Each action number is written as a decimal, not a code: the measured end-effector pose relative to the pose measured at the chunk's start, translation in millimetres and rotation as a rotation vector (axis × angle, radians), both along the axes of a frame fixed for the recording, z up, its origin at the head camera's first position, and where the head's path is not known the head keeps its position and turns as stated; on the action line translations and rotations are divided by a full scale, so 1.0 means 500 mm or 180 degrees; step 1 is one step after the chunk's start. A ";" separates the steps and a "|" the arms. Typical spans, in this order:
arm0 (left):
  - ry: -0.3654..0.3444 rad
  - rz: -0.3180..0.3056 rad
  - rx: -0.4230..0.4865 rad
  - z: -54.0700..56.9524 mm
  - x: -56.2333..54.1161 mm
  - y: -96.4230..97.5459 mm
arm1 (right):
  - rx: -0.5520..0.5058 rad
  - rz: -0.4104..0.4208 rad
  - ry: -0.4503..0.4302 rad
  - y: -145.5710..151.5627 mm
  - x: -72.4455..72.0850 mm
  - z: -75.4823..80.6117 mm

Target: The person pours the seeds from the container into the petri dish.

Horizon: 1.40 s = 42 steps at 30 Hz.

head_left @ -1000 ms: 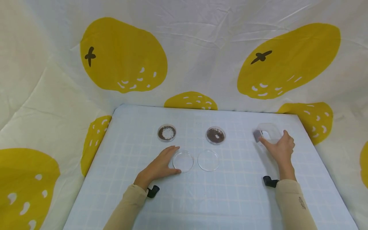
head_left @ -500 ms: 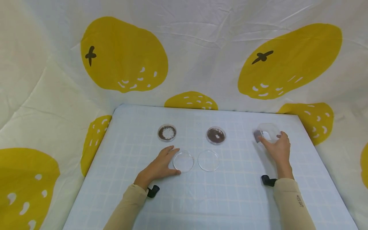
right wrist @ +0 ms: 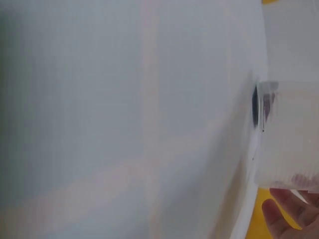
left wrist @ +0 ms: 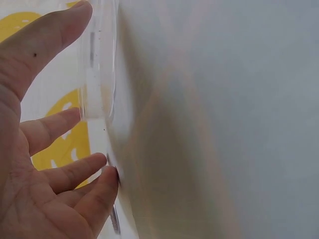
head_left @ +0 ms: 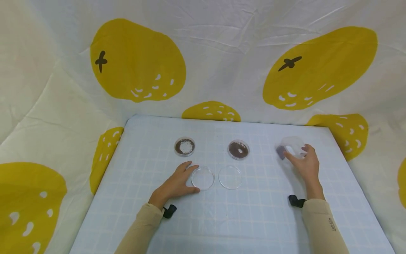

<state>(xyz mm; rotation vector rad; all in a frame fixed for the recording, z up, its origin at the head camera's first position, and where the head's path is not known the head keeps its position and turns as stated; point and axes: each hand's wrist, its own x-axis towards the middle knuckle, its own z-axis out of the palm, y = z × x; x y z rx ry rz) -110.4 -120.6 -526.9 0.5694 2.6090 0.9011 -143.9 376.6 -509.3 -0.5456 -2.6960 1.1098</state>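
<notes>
My left hand [head_left: 176,181] spans a clear petri dish [head_left: 203,178] on the cloth, thumb and index finger at opposite sides of its rim. In the left wrist view, the dish wall [left wrist: 97,74] stands between thumb and index finger. At the right, my right hand [head_left: 306,164] grips a clear plastic container [head_left: 293,144], thumb on the left and fingers on the right. A dark piece [head_left: 281,152] shows at the container's left side; whether it is inside cannot be told. In the right wrist view the container [right wrist: 291,139] appears beside a few fingers [right wrist: 294,211].
A petri dish with dark matter and many white grains [head_left: 184,146] stands at the back left. Another dark-filled petri dish [head_left: 238,149], with fewer white bits, stands at the back middle. An empty clear round dish or lid [head_left: 229,177] lies beside the left hand's dish.
My right hand and the container have shifted slightly left, and the container is now blurred. The left hand stays at its dish.
</notes>
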 end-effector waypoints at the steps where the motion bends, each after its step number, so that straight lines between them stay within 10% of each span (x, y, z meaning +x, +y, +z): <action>1: -0.0002 0.0003 -0.0007 0.000 0.000 0.000 | 0.0015 0.0024 0.0010 -0.002 0.001 0.002; 42: 0.0011 0.0106 -0.0073 -0.004 -0.012 0.003 | 0.0405 0.1504 0.0614 -0.195 0.028 0.100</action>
